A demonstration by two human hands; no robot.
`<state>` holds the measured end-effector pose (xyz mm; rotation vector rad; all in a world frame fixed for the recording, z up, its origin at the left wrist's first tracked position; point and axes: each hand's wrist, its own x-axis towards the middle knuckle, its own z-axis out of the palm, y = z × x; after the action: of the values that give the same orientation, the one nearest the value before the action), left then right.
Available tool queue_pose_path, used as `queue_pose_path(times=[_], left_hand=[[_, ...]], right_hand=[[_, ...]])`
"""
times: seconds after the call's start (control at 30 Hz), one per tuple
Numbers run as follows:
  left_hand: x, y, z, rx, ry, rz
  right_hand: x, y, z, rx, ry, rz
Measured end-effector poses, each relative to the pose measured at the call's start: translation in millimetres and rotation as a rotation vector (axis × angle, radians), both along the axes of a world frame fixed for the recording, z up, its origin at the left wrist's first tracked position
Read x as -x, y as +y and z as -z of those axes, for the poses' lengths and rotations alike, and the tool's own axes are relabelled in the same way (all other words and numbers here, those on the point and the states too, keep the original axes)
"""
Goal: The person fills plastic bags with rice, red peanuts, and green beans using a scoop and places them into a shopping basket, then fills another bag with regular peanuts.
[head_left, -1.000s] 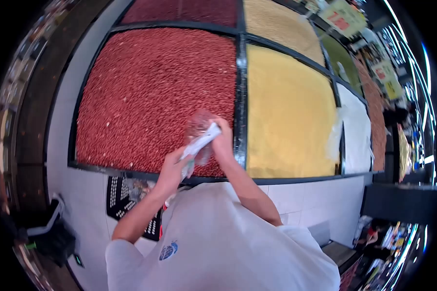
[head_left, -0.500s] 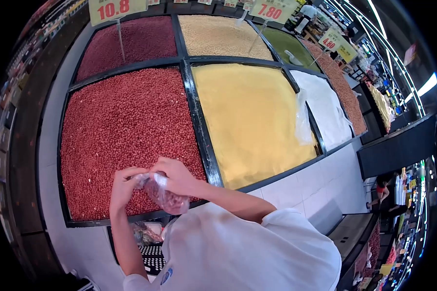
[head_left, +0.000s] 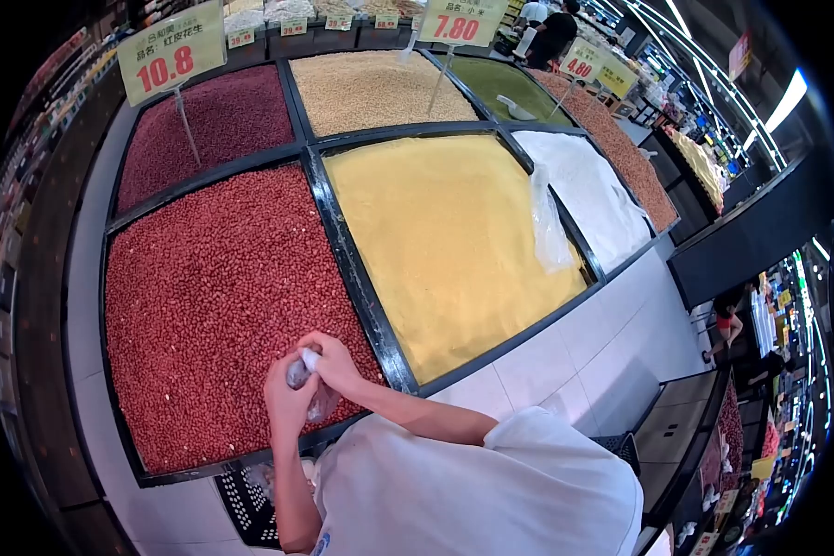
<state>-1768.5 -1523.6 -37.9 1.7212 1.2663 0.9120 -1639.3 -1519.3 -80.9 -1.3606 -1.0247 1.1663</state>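
Observation:
My left hand (head_left: 289,397) and my right hand (head_left: 334,363) are close together over the near edge of the bin of red-skinned peanuts (head_left: 222,296). Between them is a clear plastic bag (head_left: 324,405) with reddish contents, partly hidden by my fingers. The fingers of my left hand are wrapped round the bag's upper part. My right hand pinches a whitish, bunched piece of the bag near its top. The bag's lower part hangs below my hands, by the bin's front rim.
Yellow grain (head_left: 435,250) fills the bin on the right, where a loose plastic bag (head_left: 549,222) lies. Beyond it is white powder or grain (head_left: 588,199). Price signs (head_left: 171,56) stand over the far bins. A black basket (head_left: 243,510) is below the front rim.
My hands have drawn closer together around the bag's top, and the bag is now more covered by my left hand. The view has shifted, showing more of the far bins.

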Motion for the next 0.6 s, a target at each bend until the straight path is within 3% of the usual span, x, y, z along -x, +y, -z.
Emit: queue_pose_path(times=[0.17,0.27,0.37,0.5,0.6], left_hand=[[-20,-22,23,-0.188,0.220,-0.102],[-27,-27,41,-0.201,0.173,-0.214],[-25,-28,57,-0.186,0.207,-0.148],[-15,-20,73,0.117,-0.068,-0.183],[-5,-17,84,0.147,-0.120,-0.150]], right_hand=[[-4,-20,23,0.125,0.074,0.011],[0,-20,37,0.094,0.041,0.037],[-3,-24,44,0.037,-0.038,0.033],[-12,-28,50,-0.162,-0.346,-0.089],[-15,-31,46,-0.204,-0.379,-0.176]])
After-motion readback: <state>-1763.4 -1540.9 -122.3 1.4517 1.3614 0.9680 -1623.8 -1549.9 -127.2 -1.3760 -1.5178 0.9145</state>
